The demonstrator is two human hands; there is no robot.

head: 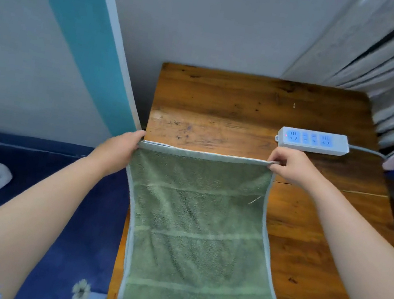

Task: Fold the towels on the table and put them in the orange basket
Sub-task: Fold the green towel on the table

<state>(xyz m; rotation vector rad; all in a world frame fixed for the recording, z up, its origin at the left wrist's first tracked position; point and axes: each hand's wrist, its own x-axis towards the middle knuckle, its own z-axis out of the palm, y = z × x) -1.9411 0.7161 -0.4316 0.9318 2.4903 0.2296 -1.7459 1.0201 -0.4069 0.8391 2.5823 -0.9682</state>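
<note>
here, green towel (199, 230) on wooden table (250, 106), left hand (119, 148) and right hand (292, 166) each pinching a far corner, seemingly doubled

One towel (196, 230), one power strip (314, 141)

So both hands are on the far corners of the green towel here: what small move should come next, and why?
Probably bring that far edge toward the near edge to fold the towel again. The left hand and right hand each pinch a far corner of the green towel, holding that edge taut, while the rest lies flat on the wooden table. The orange basket is not in view.
</note>
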